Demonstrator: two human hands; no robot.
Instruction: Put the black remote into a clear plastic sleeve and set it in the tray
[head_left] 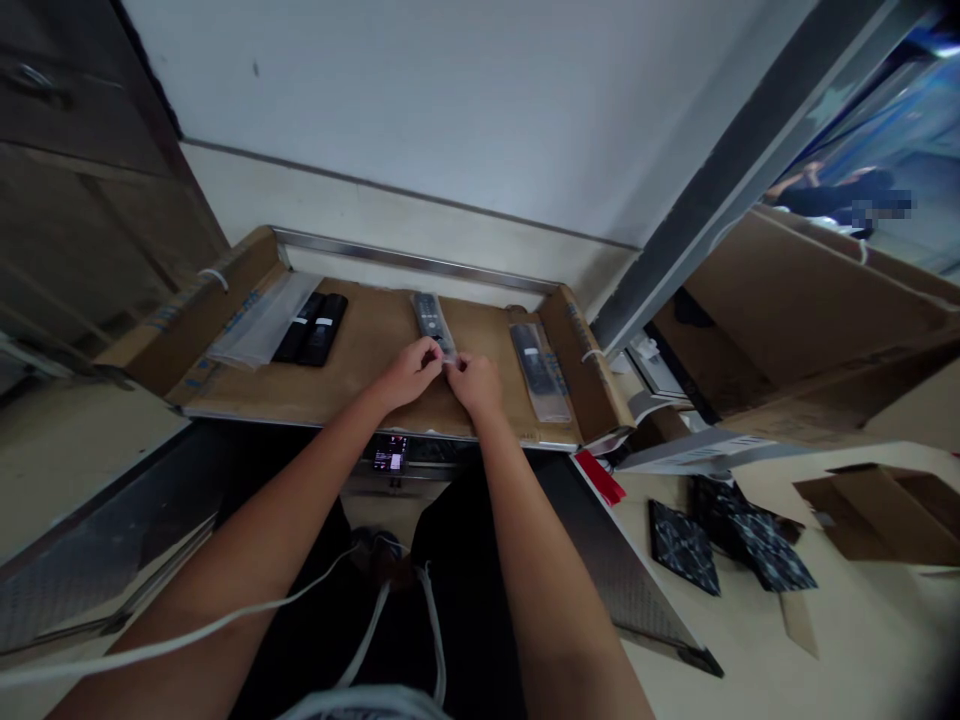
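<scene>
A grey remote control (pixel 429 315) lies in a clear plastic bag (pixel 448 345) at the middle of the cardboard-lined bench. At the near end of this bag, my left hand (pixel 412 372) pinches the plastic with closed fingers. My right hand (pixel 476 382) is closed on the same end, close beside the left. To the left, two black remotes (pixel 311 328) lie face down next to a stack of flat clear bags (pixel 264 320). Another bagged remote (pixel 537 370) rests to the right of my right hand.
Folded cardboard walls (pixel 589 365) edge the bench (pixel 375 390) at both sides. A lit phone (pixel 390 453) sits below its front edge. At right are a large cardboard box (pixel 817 320), dark patterned packets (pixel 682 545) on the floor and an open carton (pixel 885 510). Another person (pixel 832 195) is beyond.
</scene>
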